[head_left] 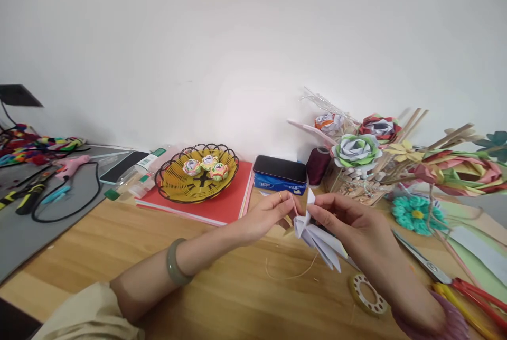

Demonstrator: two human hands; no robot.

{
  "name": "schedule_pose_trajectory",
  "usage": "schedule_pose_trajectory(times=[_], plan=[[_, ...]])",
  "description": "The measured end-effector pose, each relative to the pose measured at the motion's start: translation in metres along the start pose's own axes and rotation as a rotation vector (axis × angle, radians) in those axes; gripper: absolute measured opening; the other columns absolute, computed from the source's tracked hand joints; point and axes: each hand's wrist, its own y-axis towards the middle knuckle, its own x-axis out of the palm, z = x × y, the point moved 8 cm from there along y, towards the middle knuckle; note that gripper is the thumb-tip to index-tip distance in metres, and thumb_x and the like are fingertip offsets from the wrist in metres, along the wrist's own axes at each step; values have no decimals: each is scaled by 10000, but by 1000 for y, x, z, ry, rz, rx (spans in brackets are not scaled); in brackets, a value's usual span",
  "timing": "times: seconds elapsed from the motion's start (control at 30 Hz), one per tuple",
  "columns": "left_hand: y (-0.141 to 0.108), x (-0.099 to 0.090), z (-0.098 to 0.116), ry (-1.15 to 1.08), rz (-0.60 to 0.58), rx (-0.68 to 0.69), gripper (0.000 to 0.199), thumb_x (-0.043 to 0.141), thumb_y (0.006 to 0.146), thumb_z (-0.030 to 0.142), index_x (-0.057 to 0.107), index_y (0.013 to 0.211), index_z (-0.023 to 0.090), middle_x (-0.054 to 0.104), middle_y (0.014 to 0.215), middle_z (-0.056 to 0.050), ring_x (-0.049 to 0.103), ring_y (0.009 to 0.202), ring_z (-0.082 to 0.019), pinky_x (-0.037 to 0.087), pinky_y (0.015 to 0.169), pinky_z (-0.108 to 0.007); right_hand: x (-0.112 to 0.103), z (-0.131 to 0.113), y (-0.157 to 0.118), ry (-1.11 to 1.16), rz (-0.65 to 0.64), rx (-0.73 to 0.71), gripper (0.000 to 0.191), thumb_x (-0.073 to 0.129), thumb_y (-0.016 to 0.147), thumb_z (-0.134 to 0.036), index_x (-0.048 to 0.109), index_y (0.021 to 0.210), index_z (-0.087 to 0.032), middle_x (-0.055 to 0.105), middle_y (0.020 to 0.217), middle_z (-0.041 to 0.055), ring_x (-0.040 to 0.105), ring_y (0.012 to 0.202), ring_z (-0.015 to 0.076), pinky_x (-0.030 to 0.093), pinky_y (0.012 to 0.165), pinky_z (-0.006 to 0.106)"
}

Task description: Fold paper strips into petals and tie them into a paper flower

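Over the wooden table, a folded white paper piece (pixel 319 242) with several pointed flaps hangs between my two hands. My left hand (pixel 269 214), with a ring on it and a green bangle on the wrist, pinches the paper's left side near a thin pinkish strip. On the other side, my right hand (pixel 352 224) grips an upright white flap between thumb and fingers. A thin loose string (pixel 291 277) lies on the table below the paper.
A yellow basket (pixel 178 192) with paper flowers sits on red paper (pixel 233 200). Behind my hands is a blue box (pixel 277 182) with a phone on top. Paper flowers (pixel 357 151), a tape roll (pixel 368 294) and scissors (pixel 431 267) are at right; a pink glue gun (pixel 71 166) is left.
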Motion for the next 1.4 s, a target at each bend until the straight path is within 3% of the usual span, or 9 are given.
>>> schedule_pose_trajectory(times=[0.17, 0.3, 0.4, 0.47, 0.6, 0.8, 1.1, 1.27, 1.4], plan=[[0, -2, 8, 67, 47, 43, 371, 632, 702, 338, 492, 1009, 182, 545, 850, -11, 530, 785, -109, 419, 690, -223, 0, -4, -4, -122, 22, -104, 219, 550, 769, -401, 596, 778, -187, 632, 708, 23, 536, 596, 144, 401, 522, 239], [-3, 0, 18, 205, 61, 91, 246, 560, 761, 259, 547, 983, 154, 568, 967, -65, 553, 824, -127, 445, 728, -251, 1, -10, -4, -193, 24, -181, 199, 501, 811, -376, 579, 782, -196, 619, 700, 18, 535, 602, 149, 402, 519, 240], [-8, -1, 34, 309, 89, 237, 192, 519, 787, 231, 598, 947, 161, 497, 1173, -93, 539, 946, -153, 464, 763, -264, 0, -17, -4, -250, 37, -264, 181, 480, 830, -351, 561, 764, -203, 608, 708, 12, 533, 625, 151, 410, 555, 249], [-11, 1, 42, 392, 73, 300, 181, 534, 779, 213, 625, 926, 161, 541, 1119, -89, 537, 956, -159, 472, 770, -266, -1, -20, -5, -301, 52, -314, 170, 467, 840, -331, 552, 760, -208, 599, 705, 6, 529, 624, 148, 411, 573, 254], [-11, 4, 45, 468, 43, 299, 173, 603, 731, 204, 661, 885, 151, 633, 870, -65, 576, 817, -150, 496, 732, -270, -5, -24, -8, -371, 97, -375, 141, 471, 841, -302, 560, 775, -215, 611, 715, 5, 548, 633, 150, 426, 575, 257], [-13, -4, 50, 451, 167, 411, 163, 661, 678, 194, 671, 829, 131, 667, 833, -71, 611, 759, -142, 513, 713, -261, -5, -41, -27, -537, 254, -595, 85, 528, 817, -227, 593, 871, -231, 682, 796, 23, 626, 682, 166, 475, 595, 269], [-38, 9, 71, 831, 242, 785, 144, 562, 774, 185, 638, 894, 160, 695, 875, -73, 637, 836, -147, 514, 769, -291, 4, -53, -51, -690, 430, -823, 316, 568, 781, -138, 570, 1082, -236, 699, 920, 44, 671, 763, 194, 535, 685, 285], [-43, 8, 76, 832, 302, 853, 130, 562, 772, 166, 630, 882, 164, 698, 861, -74, 640, 848, -150, 518, 783, -301, 14, -51, -55, -715, 412, -919, 553, 561, 774, -68, 414, 1273, -256, 651, 1074, 54, 643, 898, 207, 521, 807, 335], [-42, 6, 75, 778, 324, 835, 108, 584, 754, 161, 635, 849, 146, 699, 845, -78, 646, 817, -149, 525, 774, -286, 17, -46, -54, -742, 389, -931, 599, 557, 773, -44, 371, 1311, -231, 620, 1130, 70, 608, 980, 204, 504, 847, 352]])
